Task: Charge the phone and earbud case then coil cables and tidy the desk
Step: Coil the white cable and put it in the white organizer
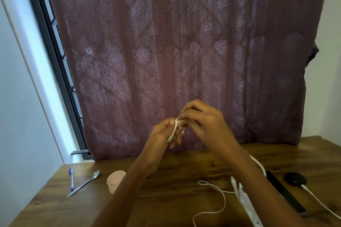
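— Cable [174, 131]: where do we hold it?
— Above the desk [55, 205]; our left hand [162, 133] pinches the white loops, our right hand [202, 121] curls round their top. Thin, limp, springy, we judge: pinch across all loops.

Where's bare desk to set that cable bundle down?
Bare desk: the middle strip below the curtain, between cup and thin cable; the near-left corner in front of pen and spoon; the back-right corner behind the earbud case. Crowded: right side, with power strip and phone.
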Demonstrator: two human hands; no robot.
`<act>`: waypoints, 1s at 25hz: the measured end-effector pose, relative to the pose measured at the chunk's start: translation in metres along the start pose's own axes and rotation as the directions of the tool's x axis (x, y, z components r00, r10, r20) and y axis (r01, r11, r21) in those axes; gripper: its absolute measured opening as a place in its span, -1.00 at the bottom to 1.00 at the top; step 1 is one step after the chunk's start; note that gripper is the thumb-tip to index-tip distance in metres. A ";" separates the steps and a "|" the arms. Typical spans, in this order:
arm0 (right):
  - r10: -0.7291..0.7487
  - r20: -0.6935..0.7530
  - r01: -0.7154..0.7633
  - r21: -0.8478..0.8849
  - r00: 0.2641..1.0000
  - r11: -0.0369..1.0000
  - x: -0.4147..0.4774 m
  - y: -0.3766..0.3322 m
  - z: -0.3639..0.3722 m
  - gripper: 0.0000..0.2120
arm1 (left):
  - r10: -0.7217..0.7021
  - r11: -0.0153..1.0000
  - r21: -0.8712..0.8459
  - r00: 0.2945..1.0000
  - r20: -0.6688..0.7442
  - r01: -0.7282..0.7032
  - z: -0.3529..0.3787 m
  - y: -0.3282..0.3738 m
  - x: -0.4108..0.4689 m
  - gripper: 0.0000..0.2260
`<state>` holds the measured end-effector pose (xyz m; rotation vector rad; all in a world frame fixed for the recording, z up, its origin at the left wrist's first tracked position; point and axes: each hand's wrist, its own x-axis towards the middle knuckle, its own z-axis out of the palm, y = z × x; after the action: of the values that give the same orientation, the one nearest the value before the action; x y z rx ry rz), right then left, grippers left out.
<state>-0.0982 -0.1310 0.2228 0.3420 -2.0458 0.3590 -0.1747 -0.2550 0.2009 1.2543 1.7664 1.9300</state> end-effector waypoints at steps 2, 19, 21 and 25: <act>0.007 -0.001 -0.007 0.046 1.000 0.999 0.004 0.006 -0.003 -0.88 | -0.021 0.999 -0.042 0.999 0.034 0.023 0.001 0.006 -0.001 -0.68; 0.737 0.055 -0.599 0.625 0.673 0.501 -0.044 0.006 0.033 -0.75 | -0.160 0.761 -0.634 0.987 0.021 0.137 0.022 -0.007 -0.004 -0.74; 0.831 0.241 -0.654 0.734 0.501 0.182 -0.042 0.000 0.032 -0.74 | -0.159 0.764 -0.636 0.987 -0.018 0.112 0.021 -0.012 -0.002 -0.71; 0.771 0.326 -0.706 0.674 0.548 0.217 -0.052 -0.008 0.030 -0.81 | -0.164 0.846 -0.524 0.983 -0.086 0.095 0.023 -0.022 -0.007 -0.66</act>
<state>-0.0944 -0.1455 0.1643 -0.2494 -1.7178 1.8685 -0.1623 -0.2386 0.1759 0.8116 1.2026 2.2350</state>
